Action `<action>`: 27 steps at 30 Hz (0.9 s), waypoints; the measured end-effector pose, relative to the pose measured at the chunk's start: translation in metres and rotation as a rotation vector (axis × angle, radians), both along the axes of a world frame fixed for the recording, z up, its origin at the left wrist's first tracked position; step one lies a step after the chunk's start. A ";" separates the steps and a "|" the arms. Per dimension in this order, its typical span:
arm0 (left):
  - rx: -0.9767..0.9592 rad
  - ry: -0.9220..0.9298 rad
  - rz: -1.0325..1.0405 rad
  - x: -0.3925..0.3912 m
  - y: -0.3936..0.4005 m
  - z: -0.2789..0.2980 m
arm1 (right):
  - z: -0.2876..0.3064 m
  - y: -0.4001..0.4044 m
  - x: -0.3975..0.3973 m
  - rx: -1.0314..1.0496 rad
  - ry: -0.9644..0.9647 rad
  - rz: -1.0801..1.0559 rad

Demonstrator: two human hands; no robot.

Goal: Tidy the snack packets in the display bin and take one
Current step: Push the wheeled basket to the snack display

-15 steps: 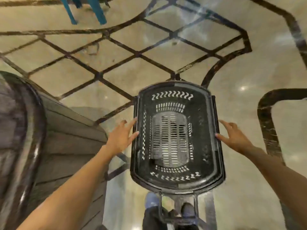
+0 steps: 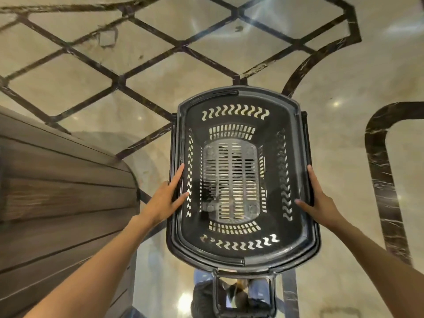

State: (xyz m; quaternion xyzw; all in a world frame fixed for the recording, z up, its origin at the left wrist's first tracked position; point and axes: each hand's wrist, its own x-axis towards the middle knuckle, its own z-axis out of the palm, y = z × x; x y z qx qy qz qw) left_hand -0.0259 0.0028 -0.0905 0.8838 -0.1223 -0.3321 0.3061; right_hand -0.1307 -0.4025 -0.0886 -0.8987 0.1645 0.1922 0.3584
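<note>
An empty black slotted plastic shopping basket (image 2: 241,91) stands on the floor in front of me. My left hand (image 2: 165,198) rests on its left rim, fingers straight along the outside and thumb over the inner edge. My right hand (image 2: 321,200) lies the same way on the right rim. No snack packets are in view. The curved wooden-slat side of a display bin (image 2: 57,191) fills the left edge, and its inside is out of frame.
The floor is polished beige marble (image 2: 344,157) with dark inlaid lines. The basket's pull handle (image 2: 243,294) sticks out toward me at the bottom, over my shoes and jeans. The wooden bin stands close to the basket's left side.
Both hands have closed in from spread beside the basket to lying flat along its side rims. The wooden bin has slid further left in view.
</note>
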 end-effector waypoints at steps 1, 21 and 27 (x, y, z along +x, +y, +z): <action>-0.029 -0.004 0.023 -0.002 -0.003 0.001 | 0.001 0.001 0.000 0.008 -0.019 -0.002; -0.223 0.023 0.290 0.020 -0.003 0.042 | 0.076 0.015 0.038 0.022 0.101 -0.016; -0.325 -0.038 0.332 0.056 0.005 0.180 | 0.194 0.033 0.098 -0.058 0.109 0.025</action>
